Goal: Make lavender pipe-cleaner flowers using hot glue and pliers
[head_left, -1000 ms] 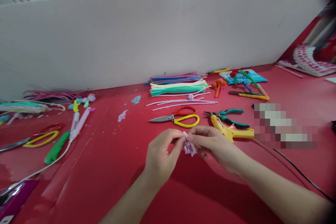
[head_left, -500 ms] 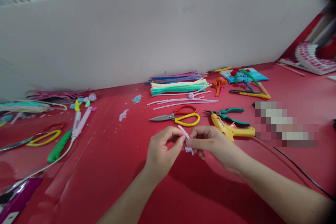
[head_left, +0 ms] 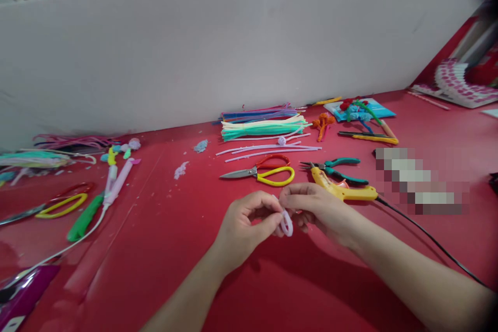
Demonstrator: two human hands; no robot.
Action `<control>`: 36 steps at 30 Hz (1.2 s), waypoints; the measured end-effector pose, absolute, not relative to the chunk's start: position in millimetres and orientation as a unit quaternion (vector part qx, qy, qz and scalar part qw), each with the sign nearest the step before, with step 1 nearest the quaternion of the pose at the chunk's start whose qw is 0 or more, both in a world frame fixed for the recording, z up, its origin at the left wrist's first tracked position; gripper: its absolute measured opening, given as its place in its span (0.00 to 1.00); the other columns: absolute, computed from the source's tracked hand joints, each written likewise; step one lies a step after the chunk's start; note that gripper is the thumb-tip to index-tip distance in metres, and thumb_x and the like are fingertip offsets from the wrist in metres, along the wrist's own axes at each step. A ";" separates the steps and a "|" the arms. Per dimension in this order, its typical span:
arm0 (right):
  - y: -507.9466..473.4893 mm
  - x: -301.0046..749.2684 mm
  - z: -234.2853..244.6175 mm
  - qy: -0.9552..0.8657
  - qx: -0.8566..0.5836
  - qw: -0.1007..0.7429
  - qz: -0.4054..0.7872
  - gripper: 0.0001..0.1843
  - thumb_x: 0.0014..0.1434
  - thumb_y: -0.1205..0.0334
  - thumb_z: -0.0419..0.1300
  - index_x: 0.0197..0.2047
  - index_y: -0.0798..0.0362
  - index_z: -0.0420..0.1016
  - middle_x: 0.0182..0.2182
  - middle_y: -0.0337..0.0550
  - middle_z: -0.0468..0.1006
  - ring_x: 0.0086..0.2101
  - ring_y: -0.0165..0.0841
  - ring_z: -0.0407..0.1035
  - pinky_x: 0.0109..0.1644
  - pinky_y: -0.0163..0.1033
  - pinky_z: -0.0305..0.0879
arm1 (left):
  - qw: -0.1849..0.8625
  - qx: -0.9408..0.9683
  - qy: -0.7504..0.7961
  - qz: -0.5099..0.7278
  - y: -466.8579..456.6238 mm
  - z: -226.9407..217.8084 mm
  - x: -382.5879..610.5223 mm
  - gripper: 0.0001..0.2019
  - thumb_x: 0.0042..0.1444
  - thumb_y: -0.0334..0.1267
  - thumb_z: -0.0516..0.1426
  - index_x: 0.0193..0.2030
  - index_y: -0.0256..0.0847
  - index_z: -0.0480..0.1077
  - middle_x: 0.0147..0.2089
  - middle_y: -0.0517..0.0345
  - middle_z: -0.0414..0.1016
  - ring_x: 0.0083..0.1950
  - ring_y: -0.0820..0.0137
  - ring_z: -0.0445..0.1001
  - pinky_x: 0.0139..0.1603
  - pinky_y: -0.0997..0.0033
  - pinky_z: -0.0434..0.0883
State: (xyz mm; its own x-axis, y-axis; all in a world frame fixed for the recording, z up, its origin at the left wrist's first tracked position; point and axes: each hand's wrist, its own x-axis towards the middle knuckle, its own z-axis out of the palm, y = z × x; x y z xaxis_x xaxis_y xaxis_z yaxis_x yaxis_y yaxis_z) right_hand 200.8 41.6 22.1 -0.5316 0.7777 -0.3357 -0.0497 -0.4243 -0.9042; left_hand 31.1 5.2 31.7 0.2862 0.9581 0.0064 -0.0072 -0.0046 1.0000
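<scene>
My left hand [head_left: 254, 220] pinches a coiled lilac pipe cleaner [head_left: 287, 224] between thumb and fingertips, over the red table. The coil's loops show as a small ring just right of the thumb. Close against it, my right hand [head_left: 317, 206] has its fingers bent together at the upper part of the same pipe cleaner; the exact grip is partly hidden. Beyond the hands lie scissors [head_left: 274, 182] with one red and one yellow handle. A yellow glue gun [head_left: 360, 193] and green-handled pliers [head_left: 342, 162] are just past my right hand.
Bundles of pipe cleaners [head_left: 264, 129] and loose lilac stems [head_left: 272, 154] lie near the grey partition [head_left: 218, 52]. Left are another pair of scissors [head_left: 64, 205], a green-handled tool [head_left: 83, 220] and a white cord. The glue gun's black cord [head_left: 424, 236] runs right. Fluff scraps [head_left: 181, 170] dot the table [head_left: 155, 249].
The pipe cleaner has turned in my fingers: its straight end no longer sticks up, and the coil now faces me as a ring. My right hand has shifted slightly.
</scene>
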 end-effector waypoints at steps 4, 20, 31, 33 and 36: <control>41.8 202.8 22.0 -0.437 -0.382 0.253 0.774 0.07 0.48 0.62 0.62 0.27 0.56 0.70 0.18 0.35 0.70 0.18 0.22 0.61 0.18 0.26 0.56 | 0.588 0.563 0.409 0.412 4.4 32.3 30.0 0.03 0.52 0.27 0.58 0.31 0.38 0.71 0.27 0.59 0.77 0.28 0.72 0.77 0.31 0.73 0.75; 44.8 211.6 31.0 -0.490 -0.284 0.270 0.778 0.09 0.52 0.59 0.65 0.31 0.56 0.73 0.26 0.41 0.79 0.23 0.26 0.72 0.29 0.32 0.68 | 0.720 0.407 0.352 0.439 8.8 29.7 26.1 0.04 0.45 0.33 0.64 0.28 0.36 0.75 0.23 0.56 0.78 0.21 0.74 0.72 0.24 0.76 0.70; 39.3 216.5 39.2 -0.858 -0.287 0.341 0.257 0.07 0.65 0.64 0.50 0.39 0.50 0.69 0.33 0.42 0.74 0.33 0.30 0.68 0.38 0.35 0.62 | 0.765 0.311 0.309 0.472 9.9 24.3 21.8 0.07 0.45 0.36 0.63 0.29 0.37 0.72 0.19 0.60 0.72 0.16 0.81 0.65 0.18 0.85 0.62; 42.5 217.1 36.6 -0.857 -0.297 0.354 0.230 0.06 0.65 0.65 0.50 0.39 0.50 0.68 0.34 0.43 0.74 0.35 0.31 0.68 0.40 0.35 0.62 | 0.774 0.302 0.292 0.473 9.3 25.6 21.5 0.06 0.45 0.35 0.63 0.29 0.37 0.71 0.19 0.61 0.71 0.16 0.82 0.64 0.17 0.86 0.60; 49.2 219.7 34.3 -0.854 -0.315 0.366 0.193 0.06 0.64 0.66 0.50 0.39 0.50 0.68 0.34 0.44 0.74 0.35 0.31 0.67 0.39 0.36 0.62 | 0.792 0.279 0.262 0.476 9.2 29.2 21.3 0.05 0.45 0.33 0.63 0.29 0.37 0.72 0.19 0.63 0.69 0.15 0.85 0.62 0.16 0.88 0.57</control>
